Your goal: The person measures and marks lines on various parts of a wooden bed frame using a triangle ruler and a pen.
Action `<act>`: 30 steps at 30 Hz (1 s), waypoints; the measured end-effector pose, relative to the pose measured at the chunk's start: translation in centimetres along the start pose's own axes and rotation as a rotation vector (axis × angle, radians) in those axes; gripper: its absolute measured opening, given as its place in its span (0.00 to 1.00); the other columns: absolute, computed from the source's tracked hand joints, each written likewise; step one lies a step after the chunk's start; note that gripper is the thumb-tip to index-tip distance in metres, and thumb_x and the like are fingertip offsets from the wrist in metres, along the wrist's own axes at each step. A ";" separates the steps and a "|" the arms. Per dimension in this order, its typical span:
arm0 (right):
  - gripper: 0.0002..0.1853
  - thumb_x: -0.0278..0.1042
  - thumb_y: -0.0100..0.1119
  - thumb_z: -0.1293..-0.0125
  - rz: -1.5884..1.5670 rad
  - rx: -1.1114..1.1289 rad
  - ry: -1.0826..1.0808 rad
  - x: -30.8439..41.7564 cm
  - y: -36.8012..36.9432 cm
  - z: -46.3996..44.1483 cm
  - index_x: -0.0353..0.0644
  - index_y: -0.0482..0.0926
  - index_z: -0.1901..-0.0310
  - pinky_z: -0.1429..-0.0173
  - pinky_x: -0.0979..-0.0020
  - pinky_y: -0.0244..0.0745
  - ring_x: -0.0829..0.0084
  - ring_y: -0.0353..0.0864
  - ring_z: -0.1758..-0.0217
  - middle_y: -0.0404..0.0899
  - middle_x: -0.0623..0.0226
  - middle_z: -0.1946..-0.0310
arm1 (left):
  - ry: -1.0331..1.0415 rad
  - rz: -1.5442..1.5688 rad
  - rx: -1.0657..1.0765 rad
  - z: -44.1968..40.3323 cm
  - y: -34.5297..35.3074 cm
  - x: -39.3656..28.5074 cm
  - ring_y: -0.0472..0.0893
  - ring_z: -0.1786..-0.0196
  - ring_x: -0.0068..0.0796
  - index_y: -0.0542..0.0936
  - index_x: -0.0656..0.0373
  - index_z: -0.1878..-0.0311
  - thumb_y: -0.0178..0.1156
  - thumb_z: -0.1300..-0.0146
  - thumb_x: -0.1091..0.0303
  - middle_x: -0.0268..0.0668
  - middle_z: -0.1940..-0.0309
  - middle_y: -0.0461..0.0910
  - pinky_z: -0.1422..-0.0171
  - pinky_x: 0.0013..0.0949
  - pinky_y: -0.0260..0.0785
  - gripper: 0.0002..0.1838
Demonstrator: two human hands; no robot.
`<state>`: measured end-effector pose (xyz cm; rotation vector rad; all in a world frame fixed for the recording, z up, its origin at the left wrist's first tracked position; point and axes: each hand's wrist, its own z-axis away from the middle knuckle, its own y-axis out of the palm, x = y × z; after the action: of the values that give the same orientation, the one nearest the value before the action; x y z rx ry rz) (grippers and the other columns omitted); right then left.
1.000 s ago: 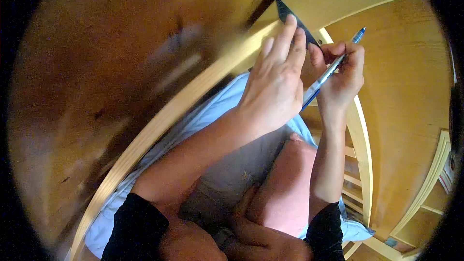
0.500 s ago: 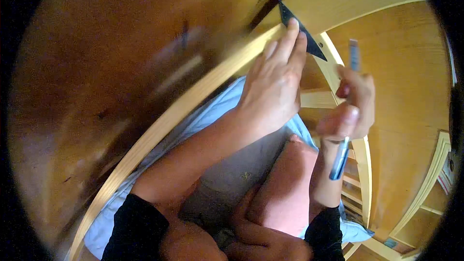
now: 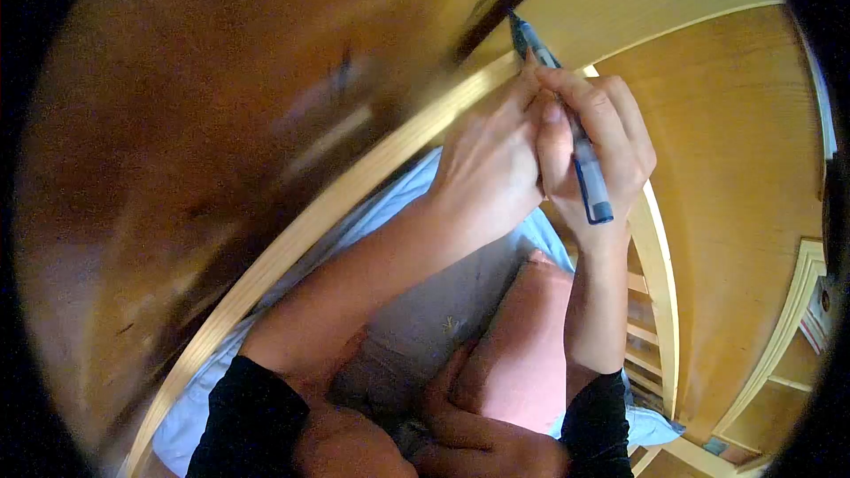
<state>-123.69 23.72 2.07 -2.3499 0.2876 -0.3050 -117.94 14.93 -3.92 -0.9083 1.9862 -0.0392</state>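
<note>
A blue pen [image 3: 588, 179] is gripped in my right hand [image 3: 602, 137], its tip pointing up and left along the edge of a dark triangular plate [image 3: 519, 38]. My left hand [image 3: 491, 155] lies with fingers stretched toward that plate, pressing it against the pale wooden board [image 3: 620, 2]. The right hand overlaps the left fingertips and hides most of the plate. Both hands are above the curved wooden rail [image 3: 354, 173].
Below the hands are blue bedding [image 3: 398, 190], a grey cloth [image 3: 425, 301] and my bent legs. Wooden slats [image 3: 645, 332] stand at the right, and a shelf [image 3: 788, 381] with books is at the far right.
My right hand has turned the pen round, so its tip now points up and left, and has moved left onto the plate beside my left hand. The left hand has stayed nearly in place.
</note>
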 end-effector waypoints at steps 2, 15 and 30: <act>0.10 0.21 0.59 0.43 -0.031 -0.001 -0.001 0.0 0.0 0.0 0.35 0.84 0.59 0.65 0.71 0.72 0.67 0.77 0.71 0.76 0.57 0.73 | -0.028 0.022 0.025 0.0 -0.1 -0.1 0.81 0.63 0.52 0.75 0.64 0.50 0.61 0.46 0.70 0.51 0.53 0.74 0.63 0.48 0.77 0.19; 0.14 0.24 0.64 0.51 0.010 -0.031 -0.072 -0.7 0.8 0.0 0.39 0.84 0.59 0.70 0.65 0.71 0.64 0.75 0.72 0.72 0.62 0.74 | -0.046 0.098 -0.022 0.4 0.2 -0.6 0.81 0.61 0.55 0.70 0.68 0.48 0.59 0.41 0.66 0.55 0.59 0.78 0.61 0.50 0.76 0.21; 0.15 0.23 0.65 0.51 0.057 0.029 -0.067 -0.1 0.5 -0.3 0.37 0.83 0.59 0.66 0.64 0.74 0.61 0.76 0.69 0.74 0.60 0.71 | -0.111 -0.056 0.177 0.4 0.6 0.2 0.82 0.60 0.57 0.70 0.62 0.46 0.60 0.40 0.60 0.53 0.61 0.81 0.59 0.51 0.76 0.23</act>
<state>-123.92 23.21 1.88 -2.3133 0.3157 -0.2014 -118.07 15.39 -4.56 -0.8331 1.8224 -0.1898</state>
